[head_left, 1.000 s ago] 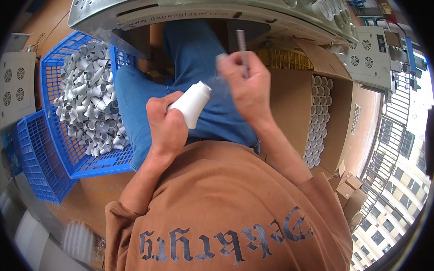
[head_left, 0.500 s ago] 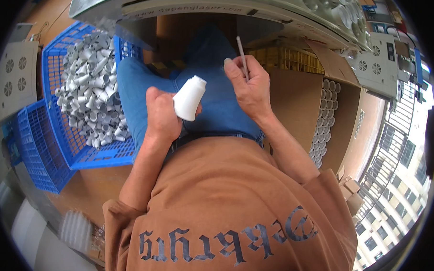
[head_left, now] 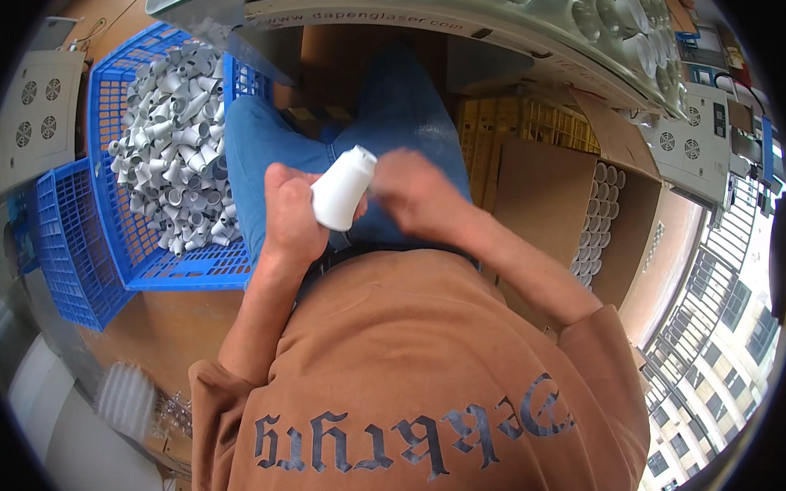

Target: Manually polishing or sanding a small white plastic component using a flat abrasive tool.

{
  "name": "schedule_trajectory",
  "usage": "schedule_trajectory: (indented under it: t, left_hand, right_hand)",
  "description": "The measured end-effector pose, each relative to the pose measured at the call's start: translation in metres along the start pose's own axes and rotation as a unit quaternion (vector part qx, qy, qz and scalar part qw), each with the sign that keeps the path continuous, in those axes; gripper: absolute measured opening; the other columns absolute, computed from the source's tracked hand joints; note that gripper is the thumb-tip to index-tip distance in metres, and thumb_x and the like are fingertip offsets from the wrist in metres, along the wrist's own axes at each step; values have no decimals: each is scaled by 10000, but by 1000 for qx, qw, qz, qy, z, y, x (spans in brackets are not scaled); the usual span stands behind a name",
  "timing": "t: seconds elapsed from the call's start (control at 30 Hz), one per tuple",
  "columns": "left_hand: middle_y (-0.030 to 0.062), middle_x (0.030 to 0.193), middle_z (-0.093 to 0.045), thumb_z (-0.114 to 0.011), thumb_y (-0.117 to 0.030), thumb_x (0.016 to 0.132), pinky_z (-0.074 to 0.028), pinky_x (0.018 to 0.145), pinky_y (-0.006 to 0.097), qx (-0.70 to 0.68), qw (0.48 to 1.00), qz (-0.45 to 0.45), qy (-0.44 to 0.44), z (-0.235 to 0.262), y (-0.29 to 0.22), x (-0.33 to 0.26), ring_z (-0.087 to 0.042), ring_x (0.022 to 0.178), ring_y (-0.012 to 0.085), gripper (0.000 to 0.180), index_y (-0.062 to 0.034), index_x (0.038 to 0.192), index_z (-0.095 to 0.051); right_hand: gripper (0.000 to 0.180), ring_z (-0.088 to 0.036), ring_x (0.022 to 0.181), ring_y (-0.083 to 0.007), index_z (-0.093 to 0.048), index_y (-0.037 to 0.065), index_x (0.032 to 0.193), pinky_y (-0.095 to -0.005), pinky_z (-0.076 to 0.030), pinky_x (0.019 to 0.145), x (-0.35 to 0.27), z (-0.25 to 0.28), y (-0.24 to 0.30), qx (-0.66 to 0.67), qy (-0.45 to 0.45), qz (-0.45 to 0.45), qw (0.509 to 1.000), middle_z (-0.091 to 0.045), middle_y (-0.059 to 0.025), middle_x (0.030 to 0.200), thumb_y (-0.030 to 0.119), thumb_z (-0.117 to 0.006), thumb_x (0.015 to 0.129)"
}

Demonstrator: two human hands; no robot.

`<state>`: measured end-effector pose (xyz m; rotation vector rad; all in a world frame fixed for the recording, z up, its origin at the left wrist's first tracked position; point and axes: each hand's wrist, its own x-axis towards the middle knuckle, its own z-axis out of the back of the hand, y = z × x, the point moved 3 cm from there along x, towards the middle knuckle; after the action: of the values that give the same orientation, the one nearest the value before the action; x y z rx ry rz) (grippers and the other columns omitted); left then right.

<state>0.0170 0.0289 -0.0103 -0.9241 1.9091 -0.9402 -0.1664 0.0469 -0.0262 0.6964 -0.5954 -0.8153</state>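
Observation:
My left hand [head_left: 290, 212] is closed round a white plastic cone-shaped cup [head_left: 341, 192], held tilted over my lap. Its narrow, notched end points up and to the right; the wide end faces down. Close beside that narrow end is my right hand [head_left: 416, 194], its fingers smeared by motion. No tool can be made out in it now, and whether it touches the cup I cannot tell.
On the left, a blue plastic crate [head_left: 184, 277] holds many grey-white cone-shaped pieces [head_left: 176, 143]. To the right, an open cardboard box [head_left: 537, 199] contains rows of white cups [head_left: 597, 222], with a yellow crate [head_left: 536, 121] behind it. A metal machine bench [head_left: 375, 18] spans the far side.
My right hand, which held a thin pen-like rod upright, has swung left and nearer to the cup's narrow end. The rod no longer shows. My left hand still holds the cup.

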Motion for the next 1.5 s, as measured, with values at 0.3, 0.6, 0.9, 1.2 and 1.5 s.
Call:
schedule_trajectory:
  t: [0.3, 0.6, 0.9, 1.2, 1.5]
  left_hand:
    - [196, 650, -602, -361, -196, 819, -471, 577, 349, 2, 1000, 22, -18, 10, 0, 6, -570, 581, 260, 434, 148, 788, -625]
    - [213, 730, -563, -246, -319, 919, -434, 620, 388, -396, 900, 134, 126, 13, 14, -4, -522, 675, 306, 544, 105, 1023, -572]
    - [220, 846, -643, -315, -279, 913, -531, 637, 422, -293, 930, 214, 64, -3, -3, -2, -644, 726, 335, 465, 90, 1038, -569]
    - [88, 698, -658, -422, 38, 699, -495, 652, 301, 182, 980, -63, 43, -13, -75, 16, -596, 667, 143, 282, 48, 803, -684]
    - [131, 660, -642, -342, 9, 692, -499, 720, 306, 265, 915, -283, -109, 38, -154, 73, -619, 673, 195, 342, 36, 751, -678]
  right_hand:
    - [313, -612, 982, -342, -657, 112, 1105, -466, -479, 888, -33, 30, -68, -298, -105, -149, 937, -661, -144, 970, 190, -605, 806]
    - [228, -561, 645, -134, -660, 28, 1031, -284, -476, 629, 6, 30, -19, 122, -66, -291, 947, -604, -38, 732, 196, -523, 962]
    - [304, -607, 735, -78, -602, -1, 1123, -255, -516, 645, 29, 26, 53, 448, -70, -256, 854, -656, -40, 876, 110, -713, 862]
    - [376, -629, 778, -165, -616, 33, 1160, -294, -498, 725, 70, 90, 106, 218, -27, -114, 969, -676, -120, 906, 219, -726, 853]
    - [369, -580, 729, -61, -666, 12, 1073, -242, -489, 657, 158, 298, 133, 17, -314, -25, 949, -664, -10, 808, 266, -768, 824]
